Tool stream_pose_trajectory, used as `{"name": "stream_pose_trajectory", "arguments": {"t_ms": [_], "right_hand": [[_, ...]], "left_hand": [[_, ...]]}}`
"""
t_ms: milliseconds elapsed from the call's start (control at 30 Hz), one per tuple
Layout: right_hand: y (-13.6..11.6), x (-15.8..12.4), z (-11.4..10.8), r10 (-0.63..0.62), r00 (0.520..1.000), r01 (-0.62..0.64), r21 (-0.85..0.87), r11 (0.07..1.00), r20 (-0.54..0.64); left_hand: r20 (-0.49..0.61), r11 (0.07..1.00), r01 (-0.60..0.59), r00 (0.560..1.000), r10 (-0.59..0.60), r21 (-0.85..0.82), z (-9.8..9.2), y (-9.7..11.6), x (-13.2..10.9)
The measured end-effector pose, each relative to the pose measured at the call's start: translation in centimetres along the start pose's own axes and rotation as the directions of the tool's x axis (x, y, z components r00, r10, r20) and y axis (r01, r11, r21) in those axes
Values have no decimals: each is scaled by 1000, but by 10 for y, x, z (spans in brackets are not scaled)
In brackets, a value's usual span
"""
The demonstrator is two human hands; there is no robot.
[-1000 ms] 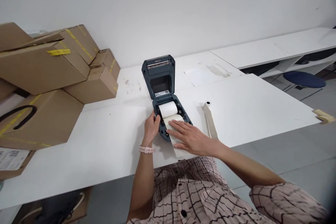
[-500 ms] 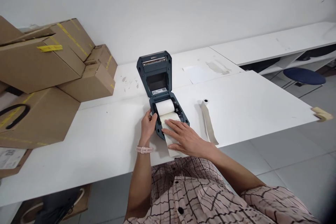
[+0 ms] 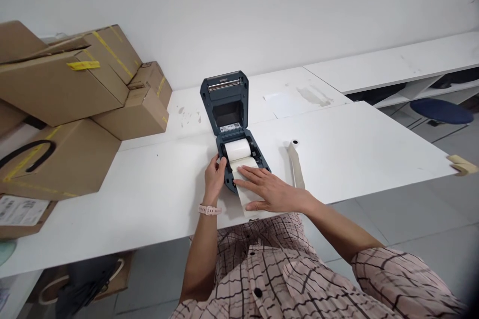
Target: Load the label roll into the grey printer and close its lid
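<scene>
A dark blue-grey label printer (image 3: 226,104) stands on the white table with its lid raised. Inside it lies a white label roll (image 3: 238,150), its pale strip (image 3: 243,163) running out over the front edge toward my body. My left hand (image 3: 214,176) grips the printer's left side, thumb on the rim and fingers around the outside. My right hand (image 3: 269,189) lies with spread fingers on the strip at the printer's front. Right of the printer, a small roll with a grey unrolled strip (image 3: 295,162) rests on the table.
Cardboard boxes (image 3: 67,89) with yellow tape are piled at the left. A white sheet (image 3: 280,103) lies behind the printer, toward the right. A blue stool (image 3: 441,110) stands beyond the table at the right. Yellowish tape (image 3: 462,165) sits on the right table corner.
The view has shifted slightly, so the table things appear a little further right. My right hand has moved slightly on the strip, and my left hand keeps its place on the printer's side.
</scene>
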State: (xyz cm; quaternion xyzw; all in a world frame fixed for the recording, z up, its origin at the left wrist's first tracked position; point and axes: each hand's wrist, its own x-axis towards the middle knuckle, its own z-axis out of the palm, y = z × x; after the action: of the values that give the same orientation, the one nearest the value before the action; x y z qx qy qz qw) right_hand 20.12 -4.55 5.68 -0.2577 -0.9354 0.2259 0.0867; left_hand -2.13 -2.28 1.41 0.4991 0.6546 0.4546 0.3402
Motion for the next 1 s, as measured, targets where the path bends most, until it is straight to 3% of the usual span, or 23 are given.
{"name": "stream_pose_trajectory", "arguments": {"t_ms": [133, 200, 233, 267, 300, 333, 367, 433, 500, 600, 733, 800, 867, 933, 1000], "right_hand": [[6, 2, -39, -73, 996, 66, 146, 987, 45], [16, 17, -73, -61, 988, 94, 247, 964, -139], [24, 30, -91, 2, 947, 93, 283, 955, -320], [33, 47, -110, 94, 867, 79, 321, 944, -489], [43, 67, -127, 166, 789, 80, 366, 927, -592], [53, 89, -142, 217, 742, 92, 416, 905, -634], [64, 111, -155, 263, 725, 97, 473, 876, -636], [80, 147, -172, 335, 744, 94, 587, 804, -578], [86, 163, -178, 360, 772, 92, 652, 753, -524], [72, 142, -163, 344, 755, 118, 631, 767, -558], [33, 73, -106, 294, 688, 129, 510, 850, -663], [18, 45, -68, 305, 693, 90, 498, 863, -653], [11, 27, -33, 379, 693, -7, 520, 854, -613], [12, 18, -7, 509, 676, -140, 585, 799, -533], [19, 15, 9, 628, 667, -252, 673, 696, -401]], "left_hand": [[20, 999, 36, 999, -36, 23, -4, 2, -25], [76, 996, 87, 993, -87, 11, -6, 3, -38], [97, 994, 107, 989, -108, 6, -7, 3, -44], [104, 993, 121, 987, -120, 3, -7, 4, -49], [100, 992, 124, 987, -124, 0, -7, 4, -53], [92, 993, 122, 988, -121, -5, -8, 4, -56], [85, 993, 118, 990, -117, -11, -9, 3, -58], [79, 993, 118, 990, -116, -30, -12, 1, -61], [47, 990, 133, 990, -131, -48, -19, -4, -62], [-89, 984, 160, 982, -167, -75, -31, -9, -61], [-263, 973, 92, 954, -148, -211, -31, 0, -55], [-227, 950, 72, 963, -145, -304, -21, 10, -51], [-118, 918, 124, 976, -181, -378, -8, 19, -49], [-25, 893, 189, 976, -218, -407, 5, 23, -49], [4, 911, 161, 985, -173, -380, 12, 22, -50]]}}
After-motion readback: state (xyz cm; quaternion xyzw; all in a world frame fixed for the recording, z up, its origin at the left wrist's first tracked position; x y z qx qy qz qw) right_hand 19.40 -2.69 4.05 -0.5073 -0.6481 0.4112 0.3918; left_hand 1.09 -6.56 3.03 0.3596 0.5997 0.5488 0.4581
